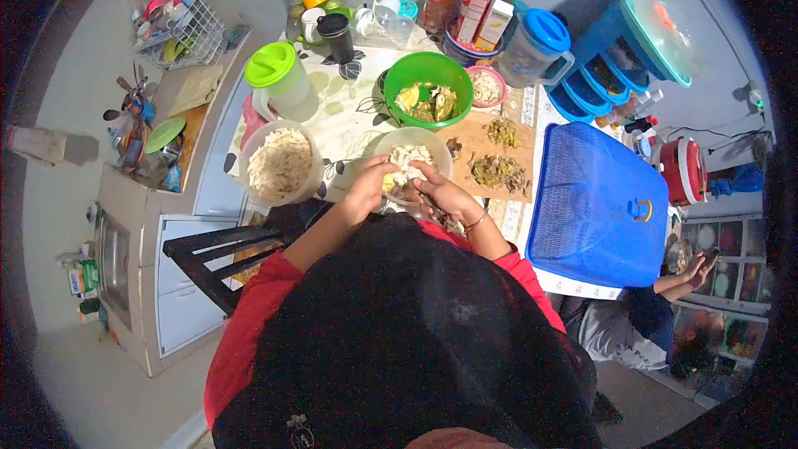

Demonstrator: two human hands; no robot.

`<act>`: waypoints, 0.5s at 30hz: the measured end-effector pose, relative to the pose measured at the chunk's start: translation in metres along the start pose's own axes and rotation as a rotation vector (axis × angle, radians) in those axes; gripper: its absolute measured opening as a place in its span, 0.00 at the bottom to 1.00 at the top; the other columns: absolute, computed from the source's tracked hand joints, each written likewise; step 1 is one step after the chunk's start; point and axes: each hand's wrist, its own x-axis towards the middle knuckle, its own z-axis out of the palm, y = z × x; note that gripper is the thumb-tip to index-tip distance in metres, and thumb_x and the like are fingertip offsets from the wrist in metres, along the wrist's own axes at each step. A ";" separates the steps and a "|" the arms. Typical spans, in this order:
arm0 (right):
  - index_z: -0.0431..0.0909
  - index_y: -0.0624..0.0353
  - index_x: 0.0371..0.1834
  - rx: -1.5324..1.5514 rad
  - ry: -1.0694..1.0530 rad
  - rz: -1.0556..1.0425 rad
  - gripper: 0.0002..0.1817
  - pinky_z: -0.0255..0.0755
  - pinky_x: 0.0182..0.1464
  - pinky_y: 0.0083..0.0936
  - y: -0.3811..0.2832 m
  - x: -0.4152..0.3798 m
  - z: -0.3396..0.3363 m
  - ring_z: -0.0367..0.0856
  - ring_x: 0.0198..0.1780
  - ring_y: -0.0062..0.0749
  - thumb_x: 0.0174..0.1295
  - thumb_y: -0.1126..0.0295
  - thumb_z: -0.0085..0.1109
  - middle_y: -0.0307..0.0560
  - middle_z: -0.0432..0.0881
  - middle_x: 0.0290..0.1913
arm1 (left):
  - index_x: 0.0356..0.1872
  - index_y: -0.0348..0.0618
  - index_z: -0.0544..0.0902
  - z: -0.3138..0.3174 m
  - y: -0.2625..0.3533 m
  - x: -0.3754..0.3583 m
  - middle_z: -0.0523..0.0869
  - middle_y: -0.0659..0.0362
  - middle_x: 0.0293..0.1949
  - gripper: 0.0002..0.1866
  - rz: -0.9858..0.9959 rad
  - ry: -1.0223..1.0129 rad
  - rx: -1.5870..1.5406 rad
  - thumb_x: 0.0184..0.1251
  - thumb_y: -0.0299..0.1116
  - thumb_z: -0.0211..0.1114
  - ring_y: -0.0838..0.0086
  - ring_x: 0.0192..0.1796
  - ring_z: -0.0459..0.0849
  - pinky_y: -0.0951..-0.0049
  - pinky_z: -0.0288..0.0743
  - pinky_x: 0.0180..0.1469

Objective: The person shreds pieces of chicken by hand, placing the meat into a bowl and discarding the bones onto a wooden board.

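Observation:
Both my hands are over a clear plastic bowl point(431, 143) of pale, torn food pieces point(407, 155), close to my body. My left hand point(368, 189) has its fingers bent at the bowl's near left side, pinching a pale yellowish food piece point(388, 184). Opposite it, my right hand point(449, 197), with a bracelet at the wrist, curls its fingers inward at the same piece. Dark brown scraps show under the right palm, too blurred to name. Left of my hands stands a tub point(280, 163) full of shredded pale food. Behind, a green bowl point(427, 75) holds yellow-green chunks with brownish skin.
Brown paper point(509, 166) with heaps of scraps lies to the right, beside a blue mesh food cover point(598, 208). Jugs, including a green-lidded one point(283, 75), and cups line the back. A black chair point(224, 254) stands left. Another person point(640, 328) sits at the right.

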 end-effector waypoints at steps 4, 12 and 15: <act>0.53 0.45 0.65 0.266 0.021 -0.072 0.21 0.60 0.14 0.17 -0.013 -0.007 0.006 0.66 0.15 0.20 0.70 0.67 0.42 0.37 0.71 0.24 | 0.45 0.33 0.77 0.011 0.015 -0.014 0.83 0.53 0.40 0.12 0.025 0.010 -0.033 0.60 0.22 0.57 0.68 0.40 0.83 0.68 0.81 0.42; 0.54 0.46 0.65 0.174 0.138 -0.068 0.22 0.58 0.13 0.17 0.008 0.010 -0.010 0.65 0.14 0.19 0.69 0.68 0.43 0.37 0.72 0.23 | 0.41 0.32 0.78 0.008 0.012 -0.010 0.83 0.53 0.36 0.10 0.041 0.093 0.004 0.58 0.20 0.56 0.68 0.35 0.84 0.69 0.82 0.37; 0.55 0.46 0.64 0.085 0.066 -0.028 0.21 0.57 0.12 0.17 0.012 0.011 -0.003 0.64 0.13 0.19 0.69 0.69 0.44 0.38 0.72 0.23 | 0.39 0.32 0.78 0.001 0.001 0.001 0.83 0.54 0.34 0.08 0.099 0.046 -0.004 0.58 0.20 0.56 0.68 0.36 0.84 0.67 0.82 0.36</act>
